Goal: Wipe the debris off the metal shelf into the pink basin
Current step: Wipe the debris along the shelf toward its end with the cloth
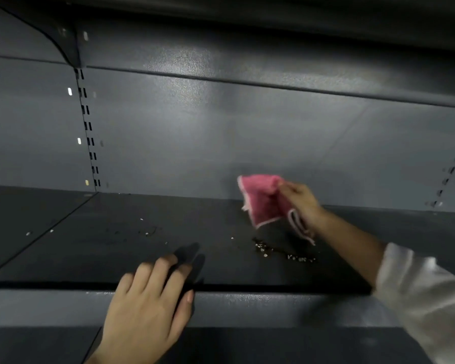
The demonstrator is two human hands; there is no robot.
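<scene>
Debris (281, 252) blurred, dim; left fingertips (179, 264) in shadow.

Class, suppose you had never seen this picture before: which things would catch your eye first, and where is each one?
The pink cloth stands out first, held up in the right hand above the back of the dark metal shelf. Just below it lies a trail of pale crumbs on the shelf. The left hand rests spread on the shelf's front edge.
</scene>
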